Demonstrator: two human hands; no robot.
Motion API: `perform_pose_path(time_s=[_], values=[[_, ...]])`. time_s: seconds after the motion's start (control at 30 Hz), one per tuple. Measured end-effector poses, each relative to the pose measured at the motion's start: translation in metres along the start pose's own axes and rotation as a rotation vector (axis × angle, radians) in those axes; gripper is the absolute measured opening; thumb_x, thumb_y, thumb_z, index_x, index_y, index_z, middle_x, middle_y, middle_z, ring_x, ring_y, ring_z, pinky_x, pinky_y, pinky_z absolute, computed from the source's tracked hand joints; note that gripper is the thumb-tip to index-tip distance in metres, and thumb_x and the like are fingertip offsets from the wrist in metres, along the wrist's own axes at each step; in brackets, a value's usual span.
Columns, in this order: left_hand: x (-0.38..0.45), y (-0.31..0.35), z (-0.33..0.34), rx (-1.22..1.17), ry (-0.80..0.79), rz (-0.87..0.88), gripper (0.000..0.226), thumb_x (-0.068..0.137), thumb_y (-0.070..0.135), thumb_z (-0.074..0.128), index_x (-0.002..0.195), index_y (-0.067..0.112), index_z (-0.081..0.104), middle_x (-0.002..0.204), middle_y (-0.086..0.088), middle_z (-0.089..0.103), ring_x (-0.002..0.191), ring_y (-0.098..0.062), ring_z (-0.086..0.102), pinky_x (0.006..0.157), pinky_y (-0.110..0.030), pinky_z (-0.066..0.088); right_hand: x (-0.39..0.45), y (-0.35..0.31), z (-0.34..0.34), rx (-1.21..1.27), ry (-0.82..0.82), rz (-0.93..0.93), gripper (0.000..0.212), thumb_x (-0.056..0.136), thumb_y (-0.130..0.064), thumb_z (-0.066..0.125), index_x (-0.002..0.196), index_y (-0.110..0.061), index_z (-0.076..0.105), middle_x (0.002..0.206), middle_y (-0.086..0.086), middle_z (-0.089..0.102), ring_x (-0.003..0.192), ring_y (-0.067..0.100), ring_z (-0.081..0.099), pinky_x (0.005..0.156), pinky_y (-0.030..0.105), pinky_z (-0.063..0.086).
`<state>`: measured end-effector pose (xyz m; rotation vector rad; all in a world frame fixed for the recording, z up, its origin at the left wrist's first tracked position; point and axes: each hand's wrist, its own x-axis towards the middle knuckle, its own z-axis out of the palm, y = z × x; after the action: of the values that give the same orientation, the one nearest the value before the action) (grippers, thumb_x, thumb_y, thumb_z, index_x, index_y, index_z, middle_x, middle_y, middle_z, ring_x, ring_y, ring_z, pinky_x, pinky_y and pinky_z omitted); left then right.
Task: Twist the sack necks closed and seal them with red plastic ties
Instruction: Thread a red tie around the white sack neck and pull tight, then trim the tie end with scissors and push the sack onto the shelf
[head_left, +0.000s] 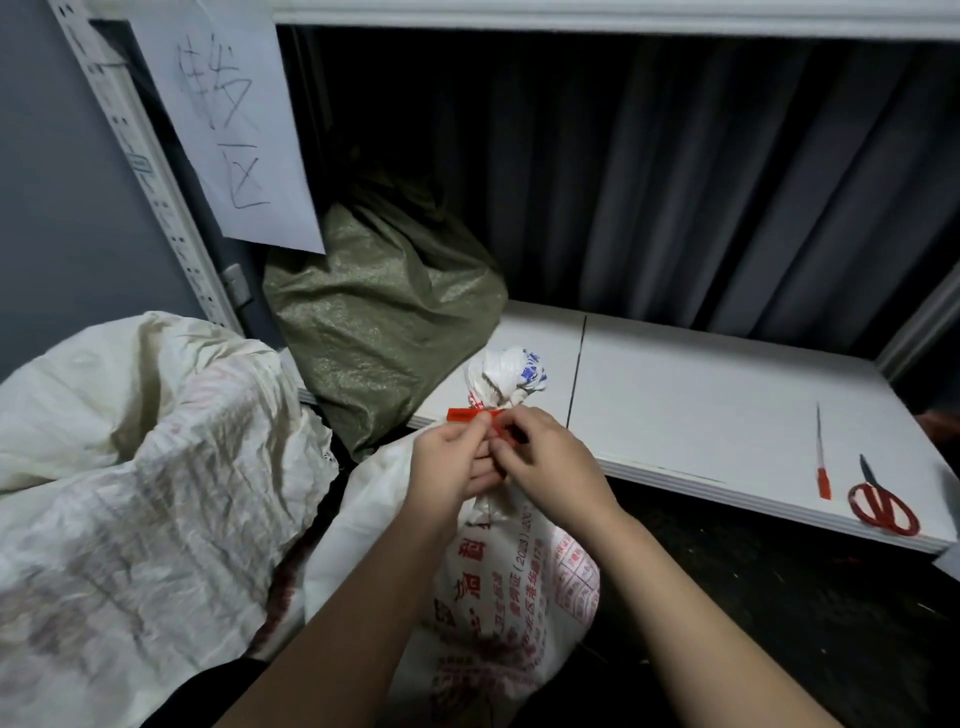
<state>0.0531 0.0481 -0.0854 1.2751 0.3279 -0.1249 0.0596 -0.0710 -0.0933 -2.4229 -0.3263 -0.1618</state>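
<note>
A white woven sack (514, 582) with red print stands in front of me, its neck (504, 379) twisted into a bunch above my hands. A red plastic tie (470, 414) wraps the neck, its flat tag sticking out to the left. My left hand (452, 462) pinches the tie at the neck, fingers curled around the gathered fabric. My right hand (550, 467) pinches the tie's other end from the right. The part of the tie between my fingers is hidden.
A large crumpled white sack (140, 467) lies at the left. A green woven sack (374, 322) sits on the white shelf (701, 395) behind. Another red tie (822, 457) and red-handled scissors (880, 501) lie on the shelf at the right. A paper sign (234, 130) hangs above.
</note>
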Motion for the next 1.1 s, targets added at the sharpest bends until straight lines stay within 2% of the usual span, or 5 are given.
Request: perform_pose_path(time_s=[0.17, 0.3, 0.57, 0.83, 1.1], values=[[-0.007, -0.001, 0.027, -0.127, -0.014, -0.089, 0.019, 0.095, 0.006, 0.053, 0.097, -0.013, 0.058, 0.063, -0.034, 0.062, 0.032, -0.004, 0.054, 0.033, -0.011, 0.042, -0.017, 0.019, -0.036, -0.128, -0.067, -0.06, 0.034, 0.091, -0.038, 0.053, 0.124, -0.031, 0.053, 0.119, -0.01, 0.059, 0.105, 0.009, 0.056, 0.085, 0.029, 0.047], [0.004, -0.017, 0.058, -0.138, 0.017, -0.148, 0.011, 0.093, 0.008, 0.057, 0.083, 0.004, 0.06, 0.08, -0.012, 0.069, 0.064, -0.015, 0.069, 0.063, -0.023, 0.057, -0.024, 0.068, -0.077, 0.015, -0.077, 0.165, 0.022, 0.091, -0.033, 0.057, 0.109, -0.024, 0.065, 0.104, -0.006, 0.068, 0.094, 0.011, 0.062, 0.087, 0.031, 0.049], [0.032, -0.074, 0.151, -0.084, 0.001, -0.18, 0.017, 0.093, 0.008, 0.055, 0.077, 0.004, 0.059, 0.078, -0.009, 0.066, 0.056, -0.01, 0.068, 0.058, -0.019, 0.055, -0.058, 0.232, -0.13, -0.027, -0.006, 0.604, 0.012, 0.088, -0.028, 0.055, 0.084, -0.023, 0.066, 0.092, -0.001, 0.072, 0.093, 0.02, 0.064, 0.082, 0.03, 0.049], [0.068, -0.133, 0.219, -0.009, 0.185, -0.036, 0.007, 0.091, 0.011, 0.059, 0.09, 0.004, 0.061, 0.082, -0.01, 0.069, 0.053, -0.007, 0.068, 0.049, -0.018, 0.052, -0.077, 0.393, -0.157, -0.221, 0.216, 0.925, 0.025, 0.092, -0.018, 0.05, 0.109, -0.008, 0.064, 0.109, 0.016, 0.066, 0.101, 0.035, 0.061, 0.083, 0.04, 0.05], [0.096, -0.171, 0.231, 0.052, 0.255, 0.088, 0.023, 0.093, 0.014, 0.056, 0.107, -0.004, 0.06, 0.093, -0.013, 0.072, 0.06, -0.011, 0.068, 0.051, -0.017, 0.05, -0.068, 0.485, -0.147, -0.483, 0.094, 1.099, 0.046, 0.099, -0.035, 0.036, 0.14, -0.015, 0.036, 0.144, 0.023, 0.032, 0.133, 0.039, 0.03, 0.106, 0.05, 0.031]])
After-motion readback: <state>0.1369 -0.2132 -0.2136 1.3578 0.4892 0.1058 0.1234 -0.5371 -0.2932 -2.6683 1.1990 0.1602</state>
